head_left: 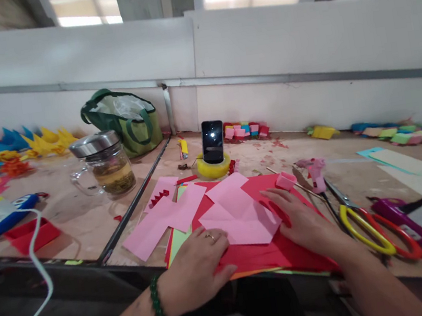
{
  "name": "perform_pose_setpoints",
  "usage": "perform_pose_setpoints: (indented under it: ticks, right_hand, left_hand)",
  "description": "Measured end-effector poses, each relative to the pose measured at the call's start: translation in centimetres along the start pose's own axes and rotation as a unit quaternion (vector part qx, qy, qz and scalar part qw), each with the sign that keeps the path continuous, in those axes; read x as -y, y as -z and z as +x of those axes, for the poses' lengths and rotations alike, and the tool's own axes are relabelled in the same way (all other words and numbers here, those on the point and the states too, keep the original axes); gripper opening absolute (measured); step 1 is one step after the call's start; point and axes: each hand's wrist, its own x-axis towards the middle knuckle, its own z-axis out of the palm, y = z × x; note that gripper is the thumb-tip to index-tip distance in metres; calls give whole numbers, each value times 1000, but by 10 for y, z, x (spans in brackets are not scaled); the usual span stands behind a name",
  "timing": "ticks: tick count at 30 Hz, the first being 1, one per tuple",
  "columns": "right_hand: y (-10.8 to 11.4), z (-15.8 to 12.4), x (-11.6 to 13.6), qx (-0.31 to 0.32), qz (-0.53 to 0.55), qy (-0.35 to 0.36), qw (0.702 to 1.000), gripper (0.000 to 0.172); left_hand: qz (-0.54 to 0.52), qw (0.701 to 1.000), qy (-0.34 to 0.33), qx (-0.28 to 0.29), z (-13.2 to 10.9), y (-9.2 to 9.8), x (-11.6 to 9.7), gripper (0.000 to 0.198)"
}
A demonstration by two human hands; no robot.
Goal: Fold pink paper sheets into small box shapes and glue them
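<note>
A creased pink paper (pixel 239 217) with angular cut edges lies on a stack of red paper (pixel 274 259). My left hand (pixel 197 265), wearing a ring and a green bead bracelet, rests at its lower left edge with fingers lowered and thumb apart. My right hand (pixel 301 218) lies at the right side, fingers spread, touching or just over the paper's right edge. Close to those fingertips sits a small folded pink paper piece (pixel 286 180). Left of the stack are more cut pink sheets (pixel 160 221) and a dark red zigzag paper strip (pixel 160 197).
Scissors (pixel 364 227), a pink glue gun (pixel 315 171) and a purple device (pixel 415 222) lie on the right. Behind the paper, a phone (pixel 213 142) stands on a tape roll (pixel 214 166). A glass tea mug (pixel 107 168) and green bag (pixel 138 124) stand left.
</note>
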Motion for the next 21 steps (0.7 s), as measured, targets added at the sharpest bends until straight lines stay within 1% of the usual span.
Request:
perform_pose_setpoints:
  ticks: [1,2,4,6,8,10,13,15,18,19,21]
  right_hand:
    - [0,0,1,-10,-12,15,1000,70]
    - [-1,-1,2,-14,-19,29,999,62]
    - [-2,-3,6,-20,-37,66,997,40]
    - [-4,-6,15,-41,-78,100,991,26]
    - [-5,-10,27,-64,-115,129,983,22]
    - [-6,-13,42,-65,-112,154,979,21]
    - [-9,-17,58,-16,-48,178,983,26]
    - [-9,-18,61,33,13,159,987,30]
    - [-5,-17,54,96,113,100,984,33]
    - [-3,-15,50,113,147,83,979,31]
    - [1,-11,41,138,204,56,968,21]
  left_hand:
    - [10,1000,4,3,4,3,2,27]
    - [20,1000,7,6,8,6,4,28]
    - [36,999,1,13,15,13,7,31]
    - [58,998,-3,-5,19,16,6,41]
    - [74,997,-3,-39,21,16,1,53]
    - [66,996,-9,-52,20,10,-7,61]
    - [35,999,-22,-34,16,-2,-16,64]
    - [23,999,-24,-35,12,-9,-17,63]
    - [14,999,-31,-36,5,-16,-13,61]
    - [10,999,-33,-36,3,-17,-11,60]
    - [-4,999,-32,-41,1,-19,-8,60]
